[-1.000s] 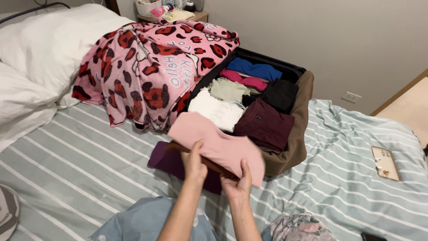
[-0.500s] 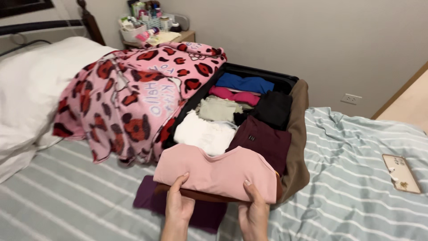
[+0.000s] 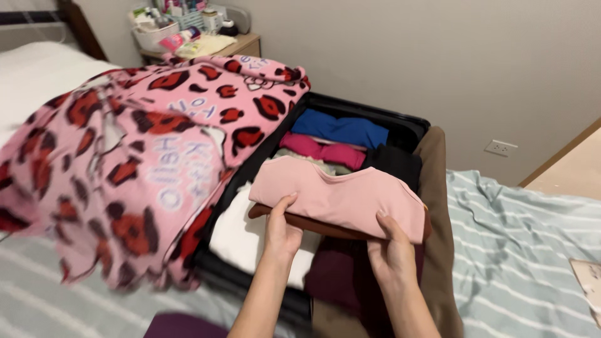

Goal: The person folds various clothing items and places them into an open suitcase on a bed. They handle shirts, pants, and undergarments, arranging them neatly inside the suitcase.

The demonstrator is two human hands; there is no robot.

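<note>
Forward over the open suitcase (image 3: 410, 125) since half a second ago: the folded pink top (image 3: 341, 194), stacked on a brown garment (image 3: 325, 228).
Left hand (image 3: 282, 231) and right hand (image 3: 391, 253) have fingers closed on the soft stack's near edge; its long axis runs left to right. Inside lie blue (image 3: 341, 128), magenta (image 3: 322, 150), white (image 3: 241, 238) and maroon (image 3: 338, 272) folded clothes, beside a plush leopard-print blanket (image 3: 144, 163).

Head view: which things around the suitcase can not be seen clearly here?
- Brown garment: head view, mostly covered by the pink folded top that both the left hand and right hand hold.
- White clothes and maroon garment: partly hidden by the hands and forearms.
- Pink patterned blanket: blurred, covers the suitcase left side.
- Flat object: cut by right edge.
</note>
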